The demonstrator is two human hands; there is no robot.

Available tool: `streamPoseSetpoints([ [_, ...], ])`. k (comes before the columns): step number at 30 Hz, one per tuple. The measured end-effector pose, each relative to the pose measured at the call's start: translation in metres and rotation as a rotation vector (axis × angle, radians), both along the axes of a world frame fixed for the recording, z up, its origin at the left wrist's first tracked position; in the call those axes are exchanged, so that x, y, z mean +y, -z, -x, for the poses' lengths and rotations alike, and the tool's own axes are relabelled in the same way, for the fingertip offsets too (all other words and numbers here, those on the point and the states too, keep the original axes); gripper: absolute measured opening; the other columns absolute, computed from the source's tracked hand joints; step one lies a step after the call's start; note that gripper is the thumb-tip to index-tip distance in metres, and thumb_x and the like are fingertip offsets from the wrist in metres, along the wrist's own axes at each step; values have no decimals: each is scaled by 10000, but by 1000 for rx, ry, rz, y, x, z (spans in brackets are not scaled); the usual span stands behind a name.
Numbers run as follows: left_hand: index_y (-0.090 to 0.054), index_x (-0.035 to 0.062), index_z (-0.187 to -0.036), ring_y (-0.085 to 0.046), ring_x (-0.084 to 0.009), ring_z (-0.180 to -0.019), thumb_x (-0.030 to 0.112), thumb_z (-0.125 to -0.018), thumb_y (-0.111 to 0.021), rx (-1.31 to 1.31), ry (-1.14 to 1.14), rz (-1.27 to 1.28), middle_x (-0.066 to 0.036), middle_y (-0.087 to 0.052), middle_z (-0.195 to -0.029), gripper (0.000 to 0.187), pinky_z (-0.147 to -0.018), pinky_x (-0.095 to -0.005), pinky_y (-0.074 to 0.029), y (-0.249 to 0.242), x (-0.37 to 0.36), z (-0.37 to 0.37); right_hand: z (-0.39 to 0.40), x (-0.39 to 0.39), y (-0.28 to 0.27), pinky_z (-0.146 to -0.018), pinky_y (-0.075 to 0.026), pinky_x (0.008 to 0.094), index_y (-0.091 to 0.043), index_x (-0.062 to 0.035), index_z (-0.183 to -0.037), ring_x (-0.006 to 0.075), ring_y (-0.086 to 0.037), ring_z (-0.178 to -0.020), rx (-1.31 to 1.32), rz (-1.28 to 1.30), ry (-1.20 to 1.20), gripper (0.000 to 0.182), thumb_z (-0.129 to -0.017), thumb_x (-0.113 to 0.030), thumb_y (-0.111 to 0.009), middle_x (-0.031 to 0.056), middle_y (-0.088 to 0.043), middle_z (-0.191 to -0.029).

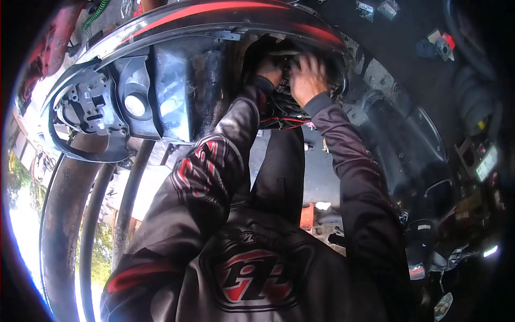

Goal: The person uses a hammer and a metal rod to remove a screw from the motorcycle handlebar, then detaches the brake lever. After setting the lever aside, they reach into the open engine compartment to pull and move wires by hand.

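Observation:
Both hands reach into a dark cavity (289, 45) in a scooter's or motorcycle's black bodywork. My left hand (270, 71) is at the cavity's left side, its fingers hidden in shadow. Close beside it, my right hand (309, 79) shows its back, with the fingers bent down into the cavity and smeared by motion. What either hand touches is too dark to make out. A red wire (284, 120) runs along the cavity's near edge, below my hands. Above them curves a black body panel with a red stripe (214, 7).
On the left are a metal bracket (96, 104) and a grey panel with a round white part (138, 105). Thick pipes (72, 198) stand lower left. A dark, glossy body (402, 134) lies at right. Small packets (388, 8) and a red-and-grey part (445, 45) lie upper right.

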State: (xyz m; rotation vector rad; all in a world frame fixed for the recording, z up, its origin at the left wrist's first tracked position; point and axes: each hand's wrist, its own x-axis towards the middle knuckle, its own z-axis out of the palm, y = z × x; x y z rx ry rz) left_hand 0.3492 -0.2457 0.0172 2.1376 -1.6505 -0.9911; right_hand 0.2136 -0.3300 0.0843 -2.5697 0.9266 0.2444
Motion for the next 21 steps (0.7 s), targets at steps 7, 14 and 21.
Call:
streamPoseSetpoints([
  [7, -661, -37, -1014, -610, -441, -973, 225, -941, -445, 329, -235, -139, -287, -641, -1047, 348, -856, -467, -489, -16, -13, -4, -13, 8, -21, -1067, -211, 683, -637, -171, -1256, 447, -251, -1349, 154, -74, 199, 426, -871, -341, -577, 215, -336, -1423],
  [14, -681, 24, -1046, -611, -402, -1018, 266, -944, -448, 319, -54, -247, -240, -646, -1107, 352, -881, -454, -488, 6, -12, -11, -21, 2, -15, -1082, -91, 721, -623, -147, -1293, 466, -128, -1427, 256, -243, 256, 488, -877, -379, -517, 190, -200, -1564],
  [21, -659, 41, -1114, -622, -398, -1004, 278, -946, -420, 107, 204, -198, -233, -651, -1108, 376, -897, -468, -487, 30, -1, -15, -26, -5, -18, -1081, -66, 725, -600, -147, -1324, 475, -108, -1434, 368, -341, 259, 513, -883, -385, -492, 177, -137, -1590],
])
